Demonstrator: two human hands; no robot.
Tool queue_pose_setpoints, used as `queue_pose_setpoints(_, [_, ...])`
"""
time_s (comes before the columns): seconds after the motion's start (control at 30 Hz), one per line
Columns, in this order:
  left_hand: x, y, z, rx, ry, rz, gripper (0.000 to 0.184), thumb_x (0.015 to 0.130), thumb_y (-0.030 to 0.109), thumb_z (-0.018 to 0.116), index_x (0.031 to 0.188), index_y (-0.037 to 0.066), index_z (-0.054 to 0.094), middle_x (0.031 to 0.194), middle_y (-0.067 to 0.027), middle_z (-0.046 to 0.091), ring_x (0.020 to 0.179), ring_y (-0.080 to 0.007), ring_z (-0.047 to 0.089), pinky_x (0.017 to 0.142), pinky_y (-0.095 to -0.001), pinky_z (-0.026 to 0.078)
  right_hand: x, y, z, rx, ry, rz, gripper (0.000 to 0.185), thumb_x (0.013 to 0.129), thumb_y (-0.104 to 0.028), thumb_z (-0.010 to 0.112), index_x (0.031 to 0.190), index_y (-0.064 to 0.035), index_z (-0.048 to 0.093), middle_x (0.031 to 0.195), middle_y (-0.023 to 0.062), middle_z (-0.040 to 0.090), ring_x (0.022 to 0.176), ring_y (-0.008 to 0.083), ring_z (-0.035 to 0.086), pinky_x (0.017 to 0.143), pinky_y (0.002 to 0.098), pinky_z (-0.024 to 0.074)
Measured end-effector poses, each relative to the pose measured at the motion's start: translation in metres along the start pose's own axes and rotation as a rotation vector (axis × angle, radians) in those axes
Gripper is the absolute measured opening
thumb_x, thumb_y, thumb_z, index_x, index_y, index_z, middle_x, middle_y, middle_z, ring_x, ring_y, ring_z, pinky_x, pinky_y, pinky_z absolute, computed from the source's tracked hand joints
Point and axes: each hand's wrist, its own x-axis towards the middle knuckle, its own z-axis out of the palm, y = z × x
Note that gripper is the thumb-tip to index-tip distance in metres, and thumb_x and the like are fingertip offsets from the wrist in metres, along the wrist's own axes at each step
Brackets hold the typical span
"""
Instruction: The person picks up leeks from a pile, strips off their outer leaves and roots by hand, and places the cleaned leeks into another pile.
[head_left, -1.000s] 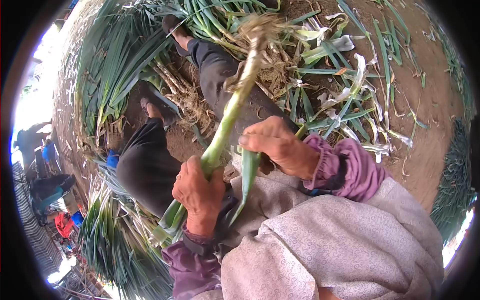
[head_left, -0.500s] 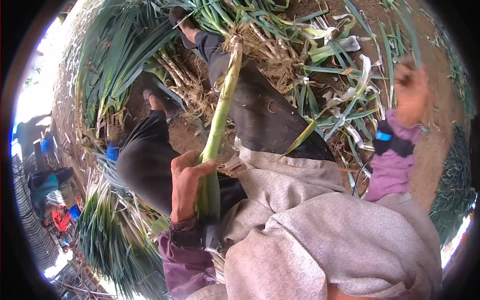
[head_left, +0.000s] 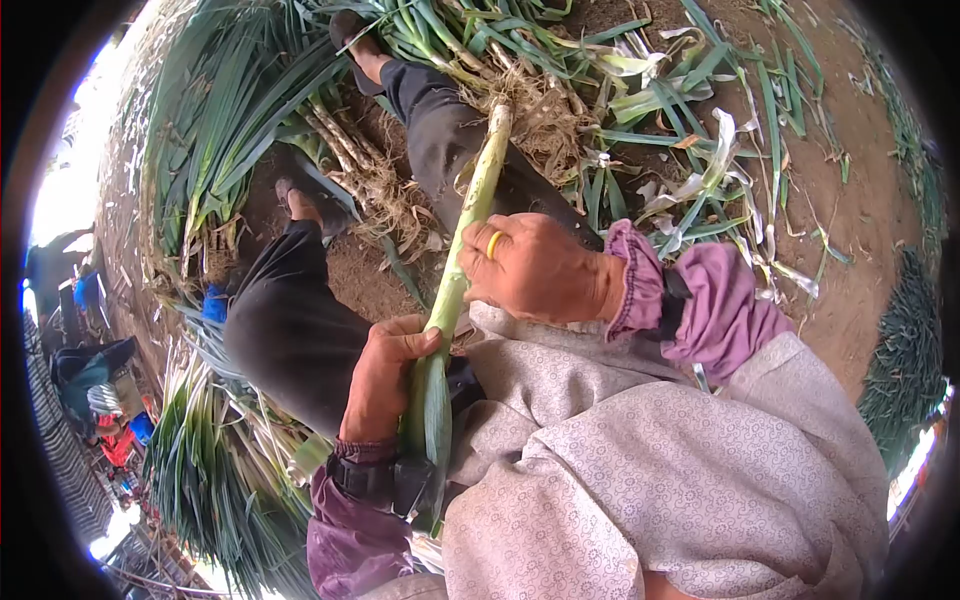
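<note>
Fingers on the left hand (head_left: 385, 375) wrapped round the leek (head_left: 485, 180), low on the stalk near the leaf end, thumb lying along it. Fingers on the right hand (head_left: 530, 270) curled and closed on the same stalk higher up, back of hand facing the camera; thumb contact can't be made out. Yellow ring (head_left: 493, 244) on one right finger.

Leek sits over the lap, slanted: pale root end up and away, green leaves down toward the left sleeve (head_left: 355, 535). Its tip overlaps the roots behind in view, so can't tell if they touch. Right sleeve (head_left: 725, 305) is purple too, dark band at the wrist; left wrist also has one.

Apron (head_left: 640, 450), grey and patterned, covers the lap. Dark trousers (head_left: 290, 345), knees apart, feet out in front.

Around: big leek pile (head_left: 215, 120) upper left, roots toward the person. Second bunch (head_left: 430, 35) top centre, with tangled roots (head_left: 545, 125) just beyond the held one. Stripped leaves (head_left: 700, 190) scattered on the soil (head_left: 845, 290), right of the legs. Another bundle (head_left: 215, 490) lower left, beside the left knee. Green heap (head_left: 903, 350) at far right edge. Red cloth (head_left: 117, 443) far left, detail too small to read.
</note>
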Motion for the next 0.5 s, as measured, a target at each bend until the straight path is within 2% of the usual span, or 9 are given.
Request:
queue_pose_setpoints(0.07, [0.001, 0.003, 0.003, 0.008, 0.02, -0.017, 0.032, 0.081, 0.028, 0.065, 0.089, -0.003, 0.066, 0.068, -0.0035, 0.061, 0.054, -0.0106, 0.052, 0.053, -0.0234, 0.039, -0.001, 0.003, -0.003, -0.054, -0.047, -0.105, 0.035, 0.07, -0.02, 0.069, 0.092, 0.0052, 0.062, 0.09, 0.0165, 0.063, 0.079, 0.0287, 0.063, 0.067, 0.0358, 0.0537])
queue_pose_setpoints(0.17, [-0.001, 0.005, 0.004, -0.021, 0.013, 0.006, 0.032, 0.081, 0.028, 0.065, 0.089, -0.003, 0.065, 0.07, -0.0051, 0.061, 0.054, -0.0114, 0.053, 0.053, -0.0236, 0.04, -0.001, 0.006, 0.003, -0.093, -0.038, -0.23, 0.027, 0.068, -0.015, 0.063, 0.087, 0.0054, 0.063, 0.085, 0.0156, 0.063, 0.078, 0.0267, 0.063, 0.063, 0.035, 0.052])
queue_pose_setpoints(0.27, [0.002, 0.002, 0.001, -0.045, -0.018, 0.012, 0.032, 0.08, 0.028, 0.065, 0.088, -0.003, 0.064, 0.069, -0.0055, 0.061, 0.054, -0.0117, 0.053, 0.053, -0.0238, 0.041, 0.003, -0.002, 0.002, -0.133, 0.008, -0.238, 0.025, 0.067, -0.014, 0.061, 0.083, 0.0053, 0.062, 0.083, 0.0159, 0.063, 0.077, 0.0253, 0.063, 0.059, 0.0335, 0.0501])
queue_pose_setpoints(0.37, [0.005, -0.001, 0.0, -0.068, -0.02, 0.005, 0.03, 0.08, 0.027, 0.065, 0.086, -0.002, 0.064, 0.068, -0.0052, 0.06, 0.054, -0.0116, 0.052, 0.052, -0.024, 0.04, 0.004, -0.002, 0.01, -0.151, 0.057, -0.18, 0.017, 0.067, -0.015, 0.062, 0.073, 0.0013, 0.062, 0.079, 0.0145, 0.063, 0.07, 0.0242, 0.062, 0.055, 0.0331, 0.0501])
queue_pose_setpoints(0.5, [0.005, -0.002, 0.002, -0.057, -0.004, 0.033, 0.029, 0.079, 0.027, 0.064, 0.082, -0.002, 0.064, 0.065, -0.0038, 0.058, 0.052, -0.0111, 0.05, 0.05, -0.0243, 0.038, 0.006, -0.001, 0.006, -0.18, 0.078, -0.159, 0.016, 0.071, -0.013, 0.062, 0.075, 0.0022, 0.06, 0.073, 0.013, 0.058, 0.061, 0.0207, 0.057, 0.047, 0.0313, 0.0457])
